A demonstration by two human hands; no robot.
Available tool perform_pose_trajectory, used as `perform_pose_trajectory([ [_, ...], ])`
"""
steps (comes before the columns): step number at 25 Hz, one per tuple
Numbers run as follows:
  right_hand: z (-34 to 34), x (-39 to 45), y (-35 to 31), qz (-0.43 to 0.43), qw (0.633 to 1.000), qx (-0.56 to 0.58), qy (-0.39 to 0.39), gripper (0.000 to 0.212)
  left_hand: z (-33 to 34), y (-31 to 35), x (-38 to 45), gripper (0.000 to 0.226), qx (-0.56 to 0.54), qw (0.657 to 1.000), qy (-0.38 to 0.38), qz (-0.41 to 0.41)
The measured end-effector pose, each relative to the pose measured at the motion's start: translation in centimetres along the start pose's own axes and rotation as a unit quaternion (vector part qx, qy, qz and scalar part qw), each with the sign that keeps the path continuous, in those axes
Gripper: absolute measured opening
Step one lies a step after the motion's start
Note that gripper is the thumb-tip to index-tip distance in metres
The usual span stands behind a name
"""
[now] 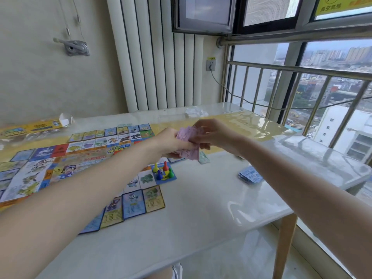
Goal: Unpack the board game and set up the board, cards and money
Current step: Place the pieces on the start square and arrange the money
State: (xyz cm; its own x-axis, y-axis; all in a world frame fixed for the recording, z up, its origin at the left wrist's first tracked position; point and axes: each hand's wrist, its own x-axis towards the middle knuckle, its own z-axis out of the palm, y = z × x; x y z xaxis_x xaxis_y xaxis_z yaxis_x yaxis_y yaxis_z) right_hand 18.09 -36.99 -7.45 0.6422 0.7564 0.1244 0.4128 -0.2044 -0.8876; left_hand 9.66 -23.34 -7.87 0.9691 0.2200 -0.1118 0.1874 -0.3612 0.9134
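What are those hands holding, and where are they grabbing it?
A stack of pink play money. The left hand grips its lower left side; the right hand pinches its upper right edge.

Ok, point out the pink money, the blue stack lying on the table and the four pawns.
pink money (186, 133): head view, on the upper part of the wad held between both hands.
blue stack (250, 175): head view, middle of the top sheet.
pawns (165, 167): head view, on the red pawn's body.
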Motion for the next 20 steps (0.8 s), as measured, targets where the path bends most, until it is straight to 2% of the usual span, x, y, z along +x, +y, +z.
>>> perform_pose_trajectory([
  [3,0.3,2.0,-2.0,-0.028,0.994,0.104,-0.031,0.009,-3.4,0.6,-0.4,0.027,-0.130,0.986,-0.103,-0.031],
  [5,0.3,3.0,-2.8,-0.024,0.987,0.140,-0.081,0.015,-5.4,1.3,-0.7,0.034,-0.171,0.969,-0.172,-0.036],
  [6,0.5,3.6,-3.0,-0.023,0.985,0.147,-0.085,0.016,-6.1,1.5,-0.5,0.036,-0.189,0.964,-0.182,-0.037],
  [10,1.3,5.8,-2.6,0.011,0.988,0.156,-0.002,0.031,-6.9,1.5,1.7,0.033,-0.257,0.956,-0.133,-0.059],
  [13,0.6,6.9,-1.3,0.101,0.980,0.154,0.073,0.036,-6.1,0.7,3.6,0.033,-0.225,0.971,-0.061,-0.049],
  [16,-0.9,7.9,0.5,0.150,0.976,0.083,0.133,0.032,-5.6,0.1,4.7,0.025,-0.205,0.978,-0.011,-0.025],
  [18,-2.1,8.4,1.6,0.163,0.977,-0.001,0.134,0.029,-6.2,-0.4,5.2,0.023,-0.215,0.976,0.011,-0.028],
  [20,-3.0,9.0,2.3,0.173,0.974,-0.135,0.059,0.026,-6.8,-1.2,5.4,0.020,-0.202,0.978,0.029,-0.045],
])
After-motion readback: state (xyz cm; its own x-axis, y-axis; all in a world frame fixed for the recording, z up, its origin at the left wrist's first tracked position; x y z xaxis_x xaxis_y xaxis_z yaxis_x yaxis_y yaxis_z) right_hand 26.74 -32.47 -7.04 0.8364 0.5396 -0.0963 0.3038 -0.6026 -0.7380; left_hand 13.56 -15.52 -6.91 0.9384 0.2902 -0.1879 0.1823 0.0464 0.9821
